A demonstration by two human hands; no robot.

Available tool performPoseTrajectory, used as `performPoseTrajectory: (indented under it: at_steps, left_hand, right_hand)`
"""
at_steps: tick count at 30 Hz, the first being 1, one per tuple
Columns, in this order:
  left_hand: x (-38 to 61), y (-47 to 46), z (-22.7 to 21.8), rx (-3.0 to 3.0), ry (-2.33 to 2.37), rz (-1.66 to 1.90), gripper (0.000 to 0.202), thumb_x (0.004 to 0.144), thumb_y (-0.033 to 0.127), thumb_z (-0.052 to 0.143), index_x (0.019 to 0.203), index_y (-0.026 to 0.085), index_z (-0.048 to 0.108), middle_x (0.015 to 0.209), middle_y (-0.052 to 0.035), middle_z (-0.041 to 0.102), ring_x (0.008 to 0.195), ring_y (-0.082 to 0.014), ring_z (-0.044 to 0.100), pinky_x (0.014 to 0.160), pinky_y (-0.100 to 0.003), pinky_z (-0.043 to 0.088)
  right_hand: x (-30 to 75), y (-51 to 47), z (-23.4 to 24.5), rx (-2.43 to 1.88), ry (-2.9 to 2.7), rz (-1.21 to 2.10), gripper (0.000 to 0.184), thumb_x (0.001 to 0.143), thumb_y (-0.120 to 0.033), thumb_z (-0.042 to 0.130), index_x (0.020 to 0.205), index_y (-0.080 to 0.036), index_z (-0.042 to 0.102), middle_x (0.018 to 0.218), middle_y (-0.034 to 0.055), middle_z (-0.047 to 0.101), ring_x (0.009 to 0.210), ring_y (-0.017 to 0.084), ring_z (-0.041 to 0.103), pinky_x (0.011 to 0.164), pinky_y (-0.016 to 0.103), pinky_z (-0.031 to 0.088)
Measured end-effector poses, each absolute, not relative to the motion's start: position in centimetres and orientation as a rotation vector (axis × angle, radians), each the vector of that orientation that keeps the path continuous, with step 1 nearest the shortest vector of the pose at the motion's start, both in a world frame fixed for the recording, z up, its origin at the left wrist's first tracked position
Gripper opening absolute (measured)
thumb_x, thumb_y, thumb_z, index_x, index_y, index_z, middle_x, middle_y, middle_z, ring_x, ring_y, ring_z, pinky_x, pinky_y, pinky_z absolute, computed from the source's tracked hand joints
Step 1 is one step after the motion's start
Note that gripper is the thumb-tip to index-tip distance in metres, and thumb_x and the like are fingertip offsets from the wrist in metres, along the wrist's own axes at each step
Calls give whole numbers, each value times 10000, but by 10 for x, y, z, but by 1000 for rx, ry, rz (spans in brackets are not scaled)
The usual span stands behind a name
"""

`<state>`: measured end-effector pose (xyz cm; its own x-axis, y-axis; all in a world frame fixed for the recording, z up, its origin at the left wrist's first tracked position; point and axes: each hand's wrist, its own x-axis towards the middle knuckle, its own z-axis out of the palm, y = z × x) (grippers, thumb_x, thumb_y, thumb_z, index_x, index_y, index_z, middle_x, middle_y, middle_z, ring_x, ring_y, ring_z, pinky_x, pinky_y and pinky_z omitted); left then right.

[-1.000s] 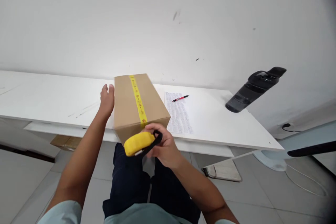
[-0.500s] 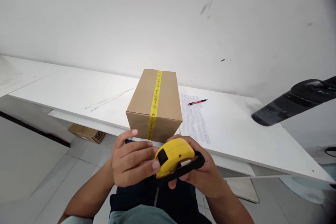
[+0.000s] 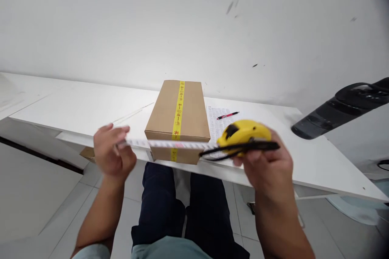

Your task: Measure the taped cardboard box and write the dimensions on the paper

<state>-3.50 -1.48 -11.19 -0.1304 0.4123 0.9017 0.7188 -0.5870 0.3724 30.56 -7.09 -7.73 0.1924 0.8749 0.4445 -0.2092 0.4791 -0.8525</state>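
Note:
A yellow tape measure [image 3: 247,132] with a black wrist strap sits in my right hand [image 3: 270,162], whose fingers are closed around its case. From it a white blade [image 3: 170,144], blurred by motion, stretches leftward to my left hand [image 3: 114,151]. The fingers of that hand pinch the blade's end. Behind the blade stands a closed cardboard box [image 3: 182,109] on the white table [image 3: 261,162], with yellow printed tape [image 3: 178,109] down its middle. The blade passes across the box's near face; whether it touches cannot be told.
Right of the box lies a sheet of handwritten paper [image 3: 215,119] with a red and black pen [image 3: 227,115] on it. A dark bottle [image 3: 331,113] stands at the table's right end. Below the table at left, another cardboard box [image 3: 87,153] is partly visible.
My hands have moved apart and up, drawing the blade out of the tape measure. The tape measure has gone right with my right hand; my left hand has gone left with the blade's end.

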Motion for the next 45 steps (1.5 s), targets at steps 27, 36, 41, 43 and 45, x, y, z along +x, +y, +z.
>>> performPoseTrajectory:
  at_steps: [27, 36, 41, 43, 45]
  left_hand:
    - [-32, 1, -93, -2266, -1209, -1564, 275, 973, 357, 656, 1241, 330, 710, 1285, -33, 718, 1194, -211, 678, 1059, -411, 553]
    - [-13, -62, -95, -2127, -781, -1344, 426, 859, 193, 765, 1254, 341, 708, 1063, -25, 764, 953, -199, 708, 1092, -453, 505]
    - [57, -86, -133, -2232, -638, -1358, 203, 886, 425, 755, 1086, 415, 726, 917, 22, 762, 959, -202, 678, 1242, -485, 346]
    - [85, -83, -152, -2275, -718, -1527, 348, 942, 536, 649, 1263, 403, 644, 1007, -18, 769, 1041, -229, 684, 1200, -503, 391]
    - [108, -76, -167, -2386, -785, -1659, 625, 936, 638, 600, 1475, 355, 462, 1155, -81, 752, 1123, -261, 688, 1122, -512, 459]
  right_hand:
    - [306, -26, -93, -774, -1256, 821, 512, 849, -376, 821, 1317, -352, 617, 1057, 7, 684, 721, 145, 626, 696, 344, 619]
    - [335, -74, -128, -796, -1030, 1027, 475, 767, -515, 869, 1149, -276, 719, 701, -7, 675, 455, 127, 537, 432, 284, 494]
    - [311, -106, -154, -822, -1100, 1304, 611, 686, -551, 915, 1186, -284, 687, 780, 10, 724, 448, 145, 589, 408, 291, 516]
    - [305, -108, -156, -803, -1110, 1392, 623, 677, -551, 921, 1188, -294, 673, 800, -4, 719, 457, 136, 598, 425, 278, 529]
    - [307, -105, -154, -780, -1133, 1449, 614, 706, -542, 906, 1209, -291, 659, 825, -8, 719, 486, 127, 613, 460, 263, 541]
